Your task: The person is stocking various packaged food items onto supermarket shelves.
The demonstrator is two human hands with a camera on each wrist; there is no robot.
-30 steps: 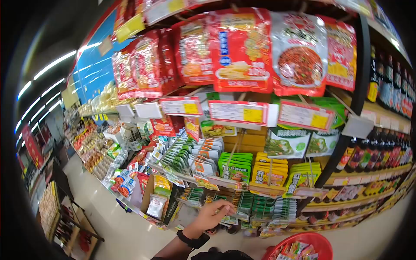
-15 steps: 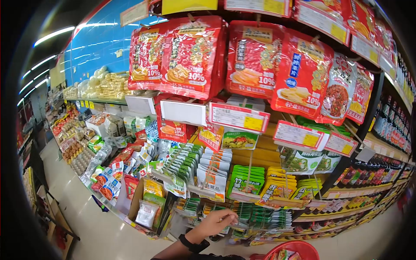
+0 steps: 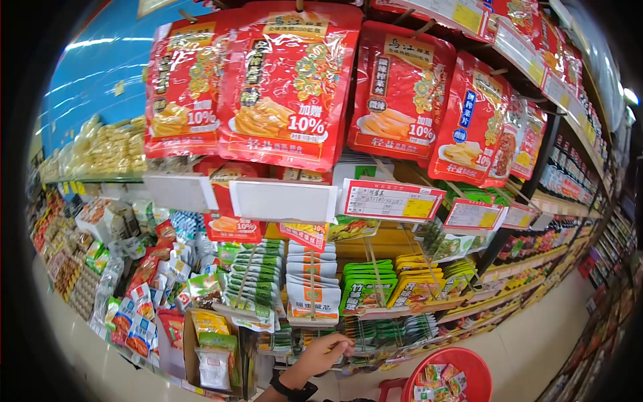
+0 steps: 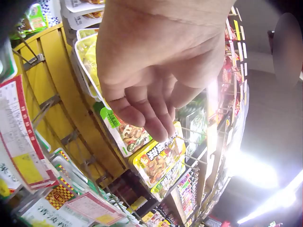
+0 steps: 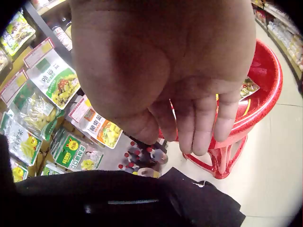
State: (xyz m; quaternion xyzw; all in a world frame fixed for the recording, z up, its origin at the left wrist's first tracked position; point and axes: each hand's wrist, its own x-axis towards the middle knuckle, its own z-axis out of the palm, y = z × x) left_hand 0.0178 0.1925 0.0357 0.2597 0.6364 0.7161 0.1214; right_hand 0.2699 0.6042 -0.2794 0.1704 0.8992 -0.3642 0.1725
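Observation:
Low in the head view, my left hand is in front of the lower rows of hanging packets, a black band on its wrist. Its fingers are loosely bent. In the left wrist view, no item shows in the left hand; beyond its fingertips hang a yellow packet and a green-and-white one. The right hand, seen only in the right wrist view, hangs with relaxed fingers and nothing visible in them, in front of a red basket. Small packets lie in the basket.
Large red pouches hang above white price-tag holders. Green packets and yellow packets fill hooks below. A cardboard box with packets stands lower left. Bottle shelves extend right; a dark sleeve crosses the right wrist view.
The head view has shifted toward the left part of the rack, and the red pouches look larger. My left hand stays low and loosely bent. More of the basket's inside shows.

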